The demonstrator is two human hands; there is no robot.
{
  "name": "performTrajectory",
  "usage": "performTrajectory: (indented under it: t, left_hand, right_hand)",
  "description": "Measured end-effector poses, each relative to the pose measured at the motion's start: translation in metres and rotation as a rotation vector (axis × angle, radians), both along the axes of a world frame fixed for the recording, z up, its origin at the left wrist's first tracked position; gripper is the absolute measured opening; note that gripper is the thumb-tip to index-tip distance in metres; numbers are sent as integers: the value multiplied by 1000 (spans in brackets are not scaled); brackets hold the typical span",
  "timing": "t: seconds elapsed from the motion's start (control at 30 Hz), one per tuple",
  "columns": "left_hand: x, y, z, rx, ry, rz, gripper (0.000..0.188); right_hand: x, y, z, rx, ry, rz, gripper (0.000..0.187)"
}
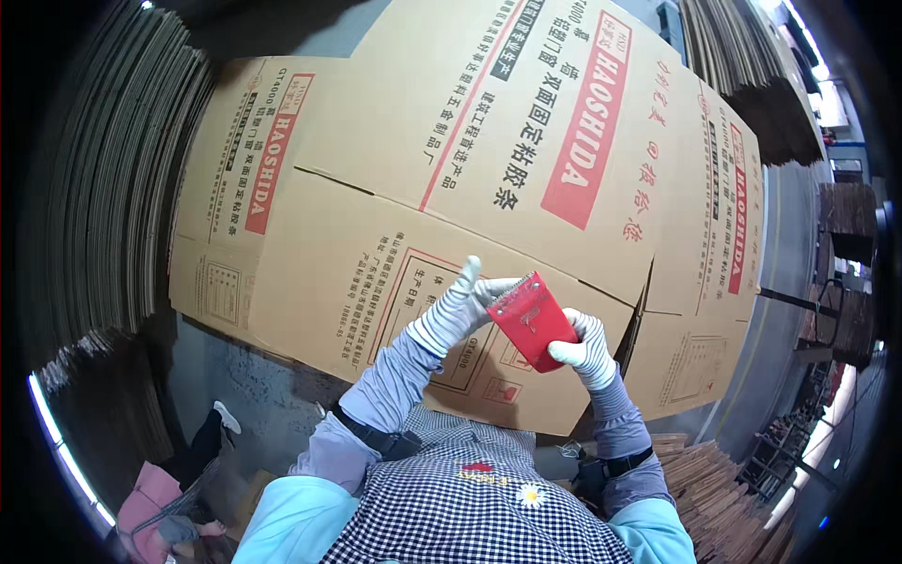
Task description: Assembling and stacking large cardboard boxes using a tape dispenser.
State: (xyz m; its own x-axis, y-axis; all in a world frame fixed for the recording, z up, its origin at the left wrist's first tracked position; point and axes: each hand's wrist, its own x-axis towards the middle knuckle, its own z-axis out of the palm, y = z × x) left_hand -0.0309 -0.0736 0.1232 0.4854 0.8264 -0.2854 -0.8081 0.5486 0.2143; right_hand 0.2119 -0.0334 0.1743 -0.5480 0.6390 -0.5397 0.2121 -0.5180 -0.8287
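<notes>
A small, flat red rectangular box or pad (pixel 534 321) is held tilted in front of me, above the cardboard. Along its upper short edge runs a row of fine teeth; I cannot tell whether this is a binding or a row of staples. My left hand (pixel 458 305), in a striped white glove, grips its upper left edge with fingers partly behind it and the thumb raised. On its lower right side my right hand (pixel 587 350), gloved alike, is closed with the thumb on the front. Beneath both hands lies a large printed cardboard sheet (pixel 329 282) with red panels and creased, slotted flaps.
Stacks of flat cardboard (pixel 103 188) rise at the left, with another stack (pixel 752 75) at the far right. More cardboard (pixel 728 489) lies low at the right. A person in pink (pixel 155 498) is at the lower left. Dark racks (pixel 789 451) stand farther right.
</notes>
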Motion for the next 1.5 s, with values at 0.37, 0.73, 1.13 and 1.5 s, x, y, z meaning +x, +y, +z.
performTrajectory:
  t: [0.37, 0.73, 1.13, 1.5]
  left_hand:
    - [-42, 32, -32, -410, 714, 290, 27]
    - [-151, 56, -106, -521, 2506, 160, 112]
    - [-135, 57, -162, -587, 527, 730, 35]
    - [-165, 57, -159, -567, 669, 817, 34]
  right_hand:
    - [-63, 60, -10, 248, -323, 323, 42]
    - [-42, 138, -94, 167, -849, 563, 61]
    - [96, 130, -79, 123, -1098, 585, 60]
    - [-57, 104, -117, 325, -1828, 1827, 17]
